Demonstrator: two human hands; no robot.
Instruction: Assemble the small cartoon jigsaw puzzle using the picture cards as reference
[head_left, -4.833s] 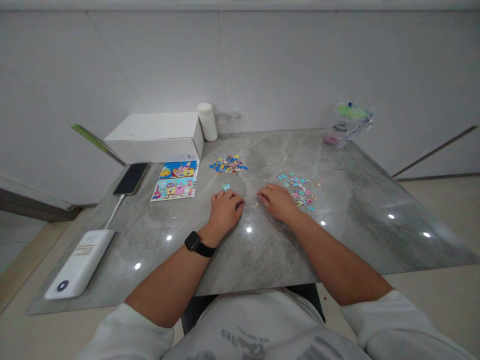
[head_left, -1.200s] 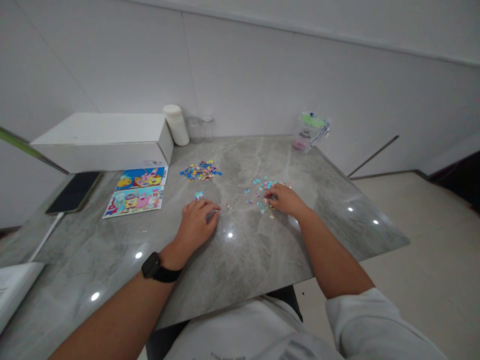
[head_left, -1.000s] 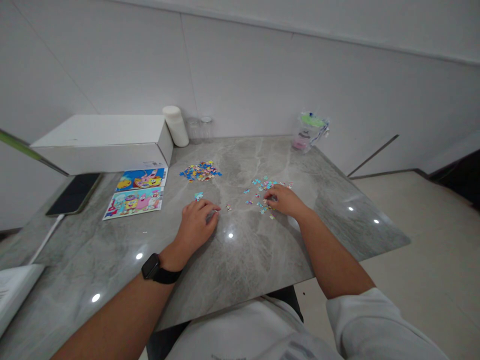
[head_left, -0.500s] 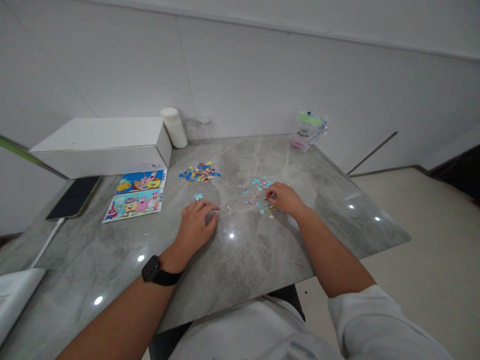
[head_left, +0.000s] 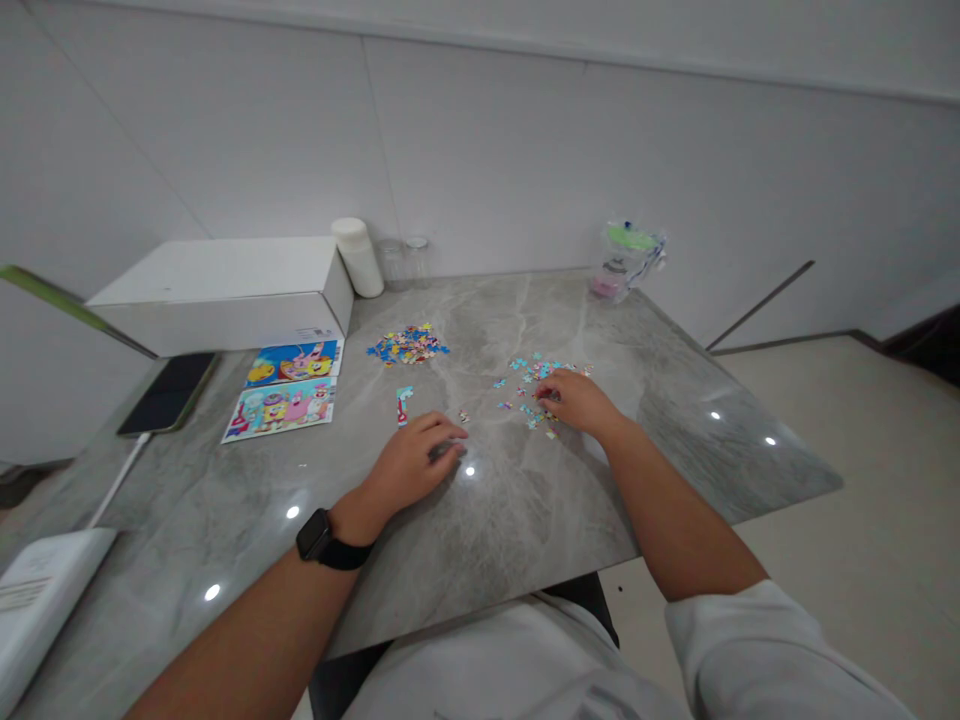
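Observation:
My left hand [head_left: 421, 455] rests on the grey marble table, fingers bent and a little apart, with nothing visible between them. Just beyond it lies a small joined strip of puzzle pieces [head_left: 403, 405], and one loose piece [head_left: 463, 416] is near its fingertips. My right hand [head_left: 568, 398] is at the scattered light-blue pieces [head_left: 520, 364], its thumb and fingers curled together over them; whatever they hold is too small to make out. A denser pile of colourful pieces [head_left: 409, 345] sits farther back. Two cartoon picture cards [head_left: 281, 408] lie on the left.
A white box [head_left: 225, 290], a white bottle [head_left: 358, 258] and clear glasses [head_left: 416, 262] stand along the wall. At the back right is a plastic bag [head_left: 624, 262]. A phone [head_left: 169, 393] with a cable and a white device [head_left: 52, 590] lie left.
My left hand has moved right and toward me, uncovering more of the joined strip. My right hand stays over the scattered pieces. The view has shifted slightly.

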